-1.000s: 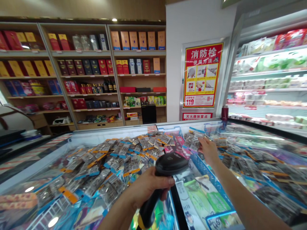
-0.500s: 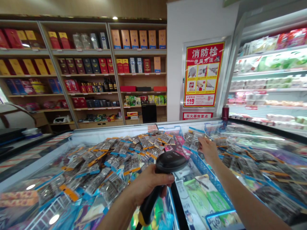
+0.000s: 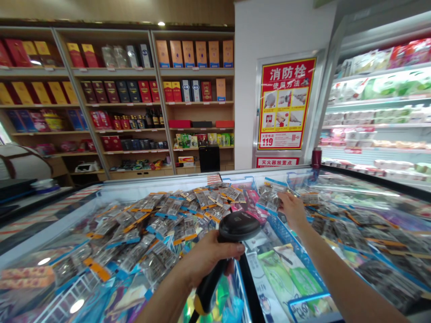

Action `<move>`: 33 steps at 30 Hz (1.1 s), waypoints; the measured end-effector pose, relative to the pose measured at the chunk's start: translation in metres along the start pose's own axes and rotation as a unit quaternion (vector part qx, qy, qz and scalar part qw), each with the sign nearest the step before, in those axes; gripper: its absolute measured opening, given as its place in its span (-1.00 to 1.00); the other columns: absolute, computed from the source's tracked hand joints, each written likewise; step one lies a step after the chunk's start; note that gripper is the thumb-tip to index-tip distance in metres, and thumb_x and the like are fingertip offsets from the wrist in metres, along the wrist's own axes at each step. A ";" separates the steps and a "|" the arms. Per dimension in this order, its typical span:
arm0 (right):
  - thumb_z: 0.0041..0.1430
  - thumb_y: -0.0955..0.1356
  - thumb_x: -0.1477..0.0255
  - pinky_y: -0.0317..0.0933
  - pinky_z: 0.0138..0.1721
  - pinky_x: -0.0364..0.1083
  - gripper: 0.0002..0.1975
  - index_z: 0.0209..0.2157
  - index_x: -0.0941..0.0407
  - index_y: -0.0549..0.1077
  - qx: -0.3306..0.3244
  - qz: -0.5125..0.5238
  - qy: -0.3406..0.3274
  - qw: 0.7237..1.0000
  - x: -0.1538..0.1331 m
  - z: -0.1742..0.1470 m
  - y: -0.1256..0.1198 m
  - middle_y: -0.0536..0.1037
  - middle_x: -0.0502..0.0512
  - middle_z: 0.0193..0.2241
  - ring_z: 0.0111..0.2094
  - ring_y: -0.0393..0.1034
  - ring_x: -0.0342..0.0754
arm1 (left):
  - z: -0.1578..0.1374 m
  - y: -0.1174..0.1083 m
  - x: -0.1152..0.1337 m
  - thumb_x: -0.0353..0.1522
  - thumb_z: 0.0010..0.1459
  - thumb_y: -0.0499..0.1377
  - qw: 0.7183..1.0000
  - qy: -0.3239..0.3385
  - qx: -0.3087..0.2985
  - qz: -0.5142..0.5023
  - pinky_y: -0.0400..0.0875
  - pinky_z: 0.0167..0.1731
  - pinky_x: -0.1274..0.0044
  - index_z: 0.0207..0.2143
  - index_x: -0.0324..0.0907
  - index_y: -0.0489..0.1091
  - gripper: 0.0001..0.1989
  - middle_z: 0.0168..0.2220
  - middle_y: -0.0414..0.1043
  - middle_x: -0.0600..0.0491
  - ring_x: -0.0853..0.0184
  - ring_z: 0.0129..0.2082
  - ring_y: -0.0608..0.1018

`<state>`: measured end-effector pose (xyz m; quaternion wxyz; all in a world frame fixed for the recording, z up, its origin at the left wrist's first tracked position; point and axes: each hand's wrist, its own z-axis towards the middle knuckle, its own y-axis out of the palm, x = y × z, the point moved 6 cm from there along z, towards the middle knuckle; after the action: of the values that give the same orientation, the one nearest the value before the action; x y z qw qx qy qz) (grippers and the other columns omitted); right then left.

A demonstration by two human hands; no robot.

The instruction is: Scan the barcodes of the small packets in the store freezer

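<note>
the left hand [image 3: 211, 255] grips a scanner [image 3: 238, 225], the right hand [image 3: 291, 210] pinches a packet [image 3: 269, 196]: aiming, it seems, with steadiness needed next.

We identify two items. The black handheld scanner [image 3: 239, 227] is held at 6 o'clock in the view, its broad, rounded head uppermost; we see its handle slant down toward 7 o'clock, ending in a yellow band and a dark cord. We locate the clear packet [image 3: 267, 197] between 1 and 2 o'clock from the scanner head, apart from it. The packet is tilted, gripped at its 3 o'clock edge, with blue end strips and grey-brown contents.
</note>
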<state>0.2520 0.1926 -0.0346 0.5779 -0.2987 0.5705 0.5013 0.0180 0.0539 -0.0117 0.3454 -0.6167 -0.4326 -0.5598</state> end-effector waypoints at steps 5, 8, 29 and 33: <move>-0.24 0.35 0.31 0.17 -0.63 -0.19 -0.81 -0.58 0.14 0.37 0.008 -0.002 0.006 1.000 -0.004 -0.003 0.000 0.39 -0.07 -0.70 -0.64 0.27 -0.15 | -0.003 0.001 0.002 -0.28 -0.22 0.25 1.000 -0.014 0.003 0.001 0.15 -0.65 0.63 -0.59 -0.29 0.32 -0.75 -0.65 0.28 0.12 0.50 -0.71 0.34; -0.26 0.36 0.31 0.16 -0.63 -0.19 -0.80 -0.60 0.16 0.36 -0.004 0.014 -0.002 1.000 -0.007 -0.005 0.002 0.35 -0.07 -0.72 -0.65 0.25 -0.17 | -0.005 0.002 0.004 -0.28 -0.23 0.25 1.000 -0.012 0.000 0.000 0.15 -0.66 0.62 -0.61 -0.29 0.31 -0.76 -0.65 0.28 0.11 0.50 -0.72 0.33; -0.23 0.34 0.29 0.15 -0.64 -0.20 -0.79 -0.56 0.16 0.36 0.001 -0.004 -0.006 1.000 -0.002 0.001 -0.002 0.35 -0.06 -0.69 -0.64 0.24 -0.17 | -0.003 -0.004 0.003 -0.23 -0.19 0.24 1.000 0.008 -0.008 0.021 0.16 -0.65 0.63 -0.59 -0.31 0.33 -0.72 -0.67 0.29 0.08 0.49 -0.71 0.34; -0.22 0.34 0.29 0.16 -0.63 -0.18 -0.79 -0.56 0.15 0.35 -0.006 0.003 -0.006 1.000 -0.002 0.001 -0.002 0.35 -0.07 -0.71 -0.66 0.23 -0.18 | -0.006 -0.003 0.005 -0.24 -0.21 0.23 1.000 -0.001 -0.008 0.021 0.14 -0.65 0.63 -0.62 -0.29 0.31 -0.73 -0.70 0.28 0.08 0.48 -0.71 0.33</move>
<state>0.2542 0.1923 -0.0326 0.5776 -0.2976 0.5651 0.5084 0.0133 0.0504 -0.0062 0.3516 -0.6291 -0.4155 -0.5550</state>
